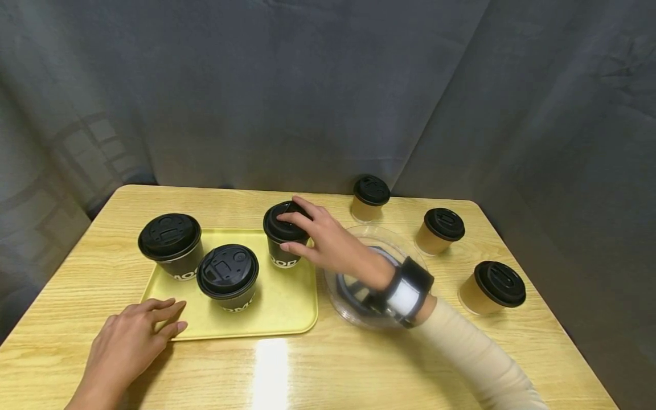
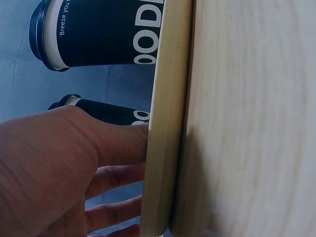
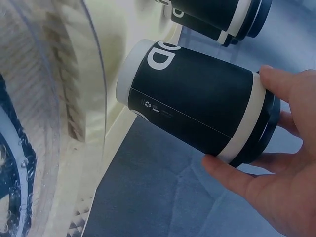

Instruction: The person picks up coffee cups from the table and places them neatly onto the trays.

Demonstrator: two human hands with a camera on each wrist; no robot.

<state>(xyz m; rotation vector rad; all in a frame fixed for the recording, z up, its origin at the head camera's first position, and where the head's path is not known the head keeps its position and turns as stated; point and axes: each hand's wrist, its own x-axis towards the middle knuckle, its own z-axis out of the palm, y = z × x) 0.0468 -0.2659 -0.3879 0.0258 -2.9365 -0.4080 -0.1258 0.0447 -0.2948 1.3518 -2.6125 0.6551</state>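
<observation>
My right hand [image 1: 333,242] grips a black paper coffee cup [image 3: 192,98] round its black lid, with fingers spread around the rim. The cup stands at the right rear of the yellow tray [image 1: 287,313], tilted slightly in the right wrist view; I cannot tell whether its base touches the tray. My left hand [image 1: 130,341] touches the tray's left front edge with thumb and fingertips, fingers loosely extended. Two more black lidded cups stand on the tray: one at the left rear [image 1: 171,245] and one near the middle [image 1: 229,279].
A round clear plastic container [image 1: 369,233] with something dark inside sits right of the tray, partly under my right forearm. Three brown cups with black lids stand beyond it: a rear one [image 1: 370,199], a middle one [image 1: 439,230] and a near one [image 1: 492,287]. A grey curtain [image 1: 307,102] hangs behind the table.
</observation>
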